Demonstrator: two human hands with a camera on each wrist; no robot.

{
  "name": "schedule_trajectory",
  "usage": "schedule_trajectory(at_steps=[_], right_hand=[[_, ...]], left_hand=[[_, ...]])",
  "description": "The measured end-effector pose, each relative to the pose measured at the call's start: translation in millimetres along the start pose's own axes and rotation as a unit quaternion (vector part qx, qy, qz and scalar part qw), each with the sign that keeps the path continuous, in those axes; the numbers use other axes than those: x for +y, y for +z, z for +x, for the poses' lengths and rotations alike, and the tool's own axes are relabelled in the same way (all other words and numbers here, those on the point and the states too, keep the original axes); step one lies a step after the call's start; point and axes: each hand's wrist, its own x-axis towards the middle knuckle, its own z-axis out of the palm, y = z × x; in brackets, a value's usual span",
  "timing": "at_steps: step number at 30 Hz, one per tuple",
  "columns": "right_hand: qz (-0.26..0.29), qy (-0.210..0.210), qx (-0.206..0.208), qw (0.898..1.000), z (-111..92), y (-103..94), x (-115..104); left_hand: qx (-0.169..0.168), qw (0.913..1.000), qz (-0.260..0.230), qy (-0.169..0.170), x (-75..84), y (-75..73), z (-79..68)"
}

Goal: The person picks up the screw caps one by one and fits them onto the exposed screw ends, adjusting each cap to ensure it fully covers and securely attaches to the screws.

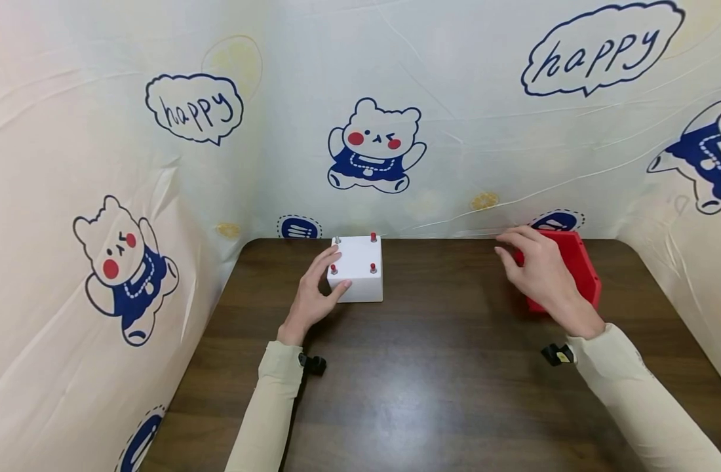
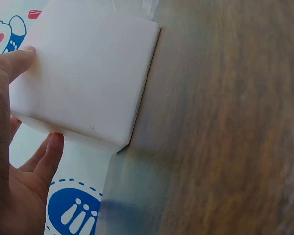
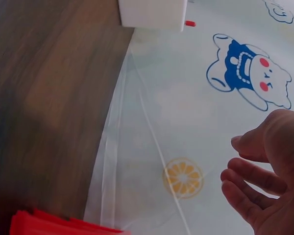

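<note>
A white box (image 1: 359, 280) stands at the back of the table, left of the middle. Small posts rise from the corners of its top; red caps sit on the post (image 1: 373, 237) at back right and on both front ones, while the back-left post looks bare metal. My left hand (image 1: 313, 292) holds the box's left side, thumb on the front face, fingers along the left side and top edge. Above a red tray-like container (image 1: 581, 269) at the back right hovers my right hand (image 1: 540, 272), fingers loosely bent with nothing visible between them. The hand hides part of the container's inside.
The dark wooden table (image 1: 419, 367) has rounded back corners. A pale printed cloth (image 1: 455, 131) hangs close behind it and along both sides. Small black devices are strapped at both wrists.
</note>
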Motion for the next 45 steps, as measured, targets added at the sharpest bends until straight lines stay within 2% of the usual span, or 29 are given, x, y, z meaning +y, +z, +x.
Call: schedule_trajectory(at_steps=[6,13,27,45], right_hand=[[-0.005,0.011,-0.010,1.000,-4,-1.6,6],[-0.020,0.005,0.003,1.000,-8,-3.5,16],[-0.031,0.019,0.014,0.999,-14,-8.7,27],[-0.048,0.055,-0.005,0.997,-24,-12.5,42]], left_hand=[[-0.001,1.0000,0.003,-0.005,-0.2,-0.1,-0.9],[-0.001,1.0000,0.002,-0.005,-0.9,-0.5,0.1],[-0.002,1.0000,0.006,-0.002,-0.7,-0.6,0.6],[0.001,1.0000,0.000,0.007,-4.9,1.0,1.1]])
